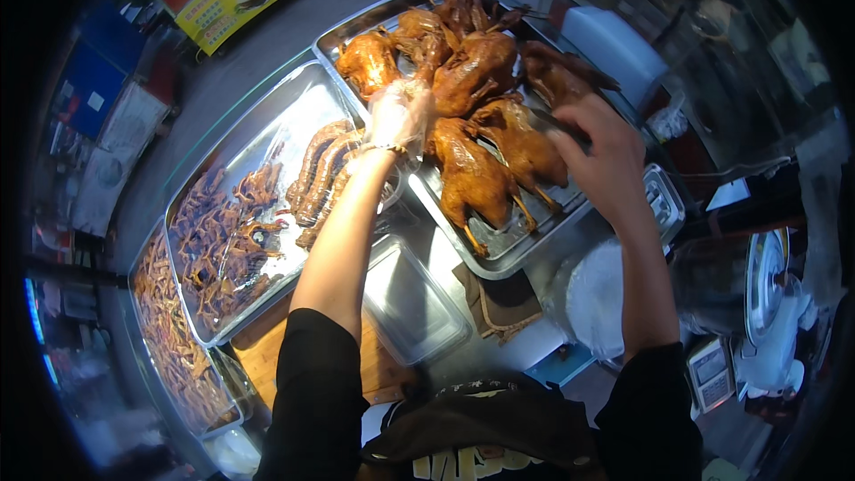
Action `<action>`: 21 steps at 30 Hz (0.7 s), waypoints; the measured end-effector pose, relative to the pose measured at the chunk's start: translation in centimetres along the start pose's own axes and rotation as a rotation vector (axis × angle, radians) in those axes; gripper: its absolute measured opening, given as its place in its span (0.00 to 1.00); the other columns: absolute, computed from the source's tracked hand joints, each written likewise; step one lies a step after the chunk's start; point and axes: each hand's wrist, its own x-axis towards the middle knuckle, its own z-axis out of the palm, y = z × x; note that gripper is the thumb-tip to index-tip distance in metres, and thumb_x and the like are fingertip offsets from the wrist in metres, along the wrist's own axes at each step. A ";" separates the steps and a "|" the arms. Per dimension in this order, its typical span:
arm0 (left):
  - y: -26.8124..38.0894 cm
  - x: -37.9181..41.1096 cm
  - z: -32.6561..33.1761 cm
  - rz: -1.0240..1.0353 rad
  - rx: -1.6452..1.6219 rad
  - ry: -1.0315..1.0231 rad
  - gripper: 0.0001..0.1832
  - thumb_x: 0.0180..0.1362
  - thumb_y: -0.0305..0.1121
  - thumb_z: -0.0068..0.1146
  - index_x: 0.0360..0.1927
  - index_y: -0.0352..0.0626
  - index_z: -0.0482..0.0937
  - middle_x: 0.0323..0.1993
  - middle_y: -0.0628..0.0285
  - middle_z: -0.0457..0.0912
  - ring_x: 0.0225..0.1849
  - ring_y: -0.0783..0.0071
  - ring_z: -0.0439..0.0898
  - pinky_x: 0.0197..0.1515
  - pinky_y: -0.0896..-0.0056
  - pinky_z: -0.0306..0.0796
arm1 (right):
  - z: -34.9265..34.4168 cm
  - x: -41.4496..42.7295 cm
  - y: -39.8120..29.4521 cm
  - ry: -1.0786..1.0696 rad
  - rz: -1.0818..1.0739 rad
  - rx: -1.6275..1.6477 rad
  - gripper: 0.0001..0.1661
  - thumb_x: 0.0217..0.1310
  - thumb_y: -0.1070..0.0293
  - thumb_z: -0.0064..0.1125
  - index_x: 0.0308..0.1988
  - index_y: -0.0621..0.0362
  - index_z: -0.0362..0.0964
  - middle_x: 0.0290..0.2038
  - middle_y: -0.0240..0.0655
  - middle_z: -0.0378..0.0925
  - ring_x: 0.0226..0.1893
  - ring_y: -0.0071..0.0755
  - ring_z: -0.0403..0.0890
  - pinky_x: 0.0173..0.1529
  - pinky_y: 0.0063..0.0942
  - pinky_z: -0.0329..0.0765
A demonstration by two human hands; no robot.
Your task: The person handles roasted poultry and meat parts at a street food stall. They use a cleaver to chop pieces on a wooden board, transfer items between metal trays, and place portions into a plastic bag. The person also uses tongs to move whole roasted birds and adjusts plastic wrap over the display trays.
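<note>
Several glossy brown roast ducks [477, 70] lie in a large metal tray [491, 270]. My left hand [399, 113], in a clear plastic glove, grips the neck of a duck [422, 40] at the tray's left side. At the tray's right side my bare right hand [594, 143] is beside a darker duck [551, 73], its fingers bent and apart; whether they touch it is hard to tell. Two ducks [471, 177] with their legs towards me lie between my hands. Left of my left hand, a second metal tray [234, 331] holds duck necks [320, 174] and smaller brown pieces.
A wooden board [267, 354], a clear plastic container [417, 300] and a brown cloth [501, 304] are nearer me. At right are a bag of round white items [598, 300], a lidded pot [765, 287] and a scale [710, 374]. Another tray [174, 341] stands far left.
</note>
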 end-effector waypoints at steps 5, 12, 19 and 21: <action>2.2 -0.7 -2.7 0.383 0.146 0.201 0.15 0.51 0.34 0.58 0.44 0.44 0.78 0.31 0.54 0.81 0.35 0.63 0.80 0.40 0.63 0.73 | -7.4 -11.3 0.3 0.087 0.043 -0.037 0.12 0.47 0.75 0.62 0.36 0.59 0.74 0.32 0.37 0.74 0.29 0.39 0.78 0.30 0.29 0.72; 15.5 -14.8 0.7 0.925 -0.280 -0.096 0.16 0.44 0.13 0.54 0.36 0.41 0.77 0.38 0.55 0.82 0.37 0.64 0.82 0.35 0.69 0.76 | -14.0 -26.9 0.6 0.026 0.337 -0.251 0.10 0.45 0.74 0.64 0.34 0.58 0.77 0.32 0.35 0.74 0.25 0.37 0.78 0.29 0.29 0.73; 23.8 -29.5 12.4 1.268 -0.170 -0.743 0.24 0.46 0.18 0.52 0.45 0.58 0.78 0.34 0.62 0.76 0.33 0.65 0.76 0.35 0.66 0.71 | -18.2 -37.3 -0.5 -0.002 0.499 -0.398 0.10 0.41 0.74 0.63 0.31 0.56 0.77 0.29 0.32 0.73 0.25 0.36 0.77 0.29 0.30 0.73; 27.0 -32.2 13.5 1.411 -0.253 -0.788 0.22 0.43 0.20 0.55 0.43 0.56 0.78 0.34 0.62 0.76 0.32 0.62 0.76 0.35 0.64 0.71 | -18.6 -39.3 -0.6 -0.005 0.536 -0.414 0.10 0.41 0.72 0.64 0.31 0.55 0.77 0.29 0.32 0.73 0.26 0.37 0.77 0.30 0.31 0.73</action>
